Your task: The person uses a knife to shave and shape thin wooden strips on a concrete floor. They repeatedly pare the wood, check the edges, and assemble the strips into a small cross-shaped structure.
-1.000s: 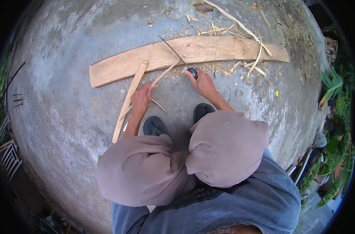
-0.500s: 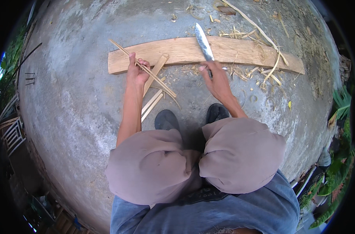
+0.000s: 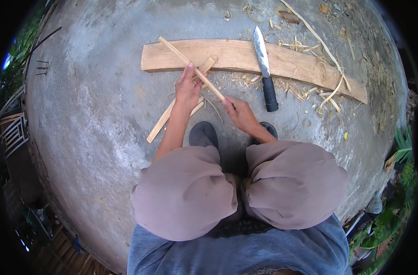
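Observation:
A slim split strip of pale wood or bamboo point(image 3: 174, 51) slants across in front of me, its upper end over a long wooden plank point(image 3: 227, 49). My left hand point(image 3: 188, 89) is closed round its middle. At the strip's lower end, the fingers of my right hand point(image 3: 239, 113) grip it too. A large knife point(image 3: 262, 57) with a black wrapped handle rests with its blade across the plank, its handle toward me and no hand on it. Beneath my left hand, more cut strips point(image 3: 161, 121) lie on the ground, one leaning on the plank's edge.
Curly shavings point(image 3: 305, 91) and chips litter the concrete ground point(image 3: 94, 105) around the plank's right half. A long thin peeled strip point(image 3: 312, 34) curves over its right end. My dark shoes point(image 3: 203, 135) stand close behind the loose strips. Green plants point(image 3: 404, 146) border the right side.
My right hand has let go of the knife, leaving it across the plank, and has moved left onto the strip's lower end. The strips in my left hand now lie together.

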A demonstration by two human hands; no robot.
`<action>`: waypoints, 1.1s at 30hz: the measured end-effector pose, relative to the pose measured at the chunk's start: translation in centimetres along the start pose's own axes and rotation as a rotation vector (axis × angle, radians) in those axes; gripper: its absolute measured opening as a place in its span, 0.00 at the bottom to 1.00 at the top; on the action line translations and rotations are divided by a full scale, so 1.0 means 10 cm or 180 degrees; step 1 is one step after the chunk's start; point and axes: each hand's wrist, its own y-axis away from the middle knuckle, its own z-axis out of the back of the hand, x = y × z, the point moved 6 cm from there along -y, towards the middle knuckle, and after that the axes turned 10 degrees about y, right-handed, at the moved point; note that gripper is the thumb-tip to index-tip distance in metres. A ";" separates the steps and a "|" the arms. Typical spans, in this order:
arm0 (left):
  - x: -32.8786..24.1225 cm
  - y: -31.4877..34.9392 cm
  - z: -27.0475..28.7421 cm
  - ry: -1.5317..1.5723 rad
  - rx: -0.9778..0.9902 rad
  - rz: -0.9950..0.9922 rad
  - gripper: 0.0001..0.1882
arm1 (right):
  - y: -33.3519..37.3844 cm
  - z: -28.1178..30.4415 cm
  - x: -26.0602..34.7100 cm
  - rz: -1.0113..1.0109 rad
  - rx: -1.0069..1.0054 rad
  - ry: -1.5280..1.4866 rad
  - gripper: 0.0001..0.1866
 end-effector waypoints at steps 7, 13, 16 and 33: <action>-0.34 0.77 0.67 -0.4759 0.0539 -0.1075 0.19 | 0.13 0.74 -0.44 -0.0494 -0.0572 -0.0993 0.16; 0.09 1.18 1.13 -0.5617 0.0035 -0.2234 0.15 | 0.25 0.69 -0.47 -0.0432 -0.0483 -0.1187 0.16; 0.16 1.15 1.20 -0.5424 0.0008 -0.2469 0.11 | 0.25 0.60 -0.45 -0.0464 -0.0410 -0.1309 0.16; -0.11 0.73 1.39 -0.2554 0.0066 0.0260 0.22 | 0.40 0.54 -0.44 -0.0845 -0.0436 -0.1861 0.14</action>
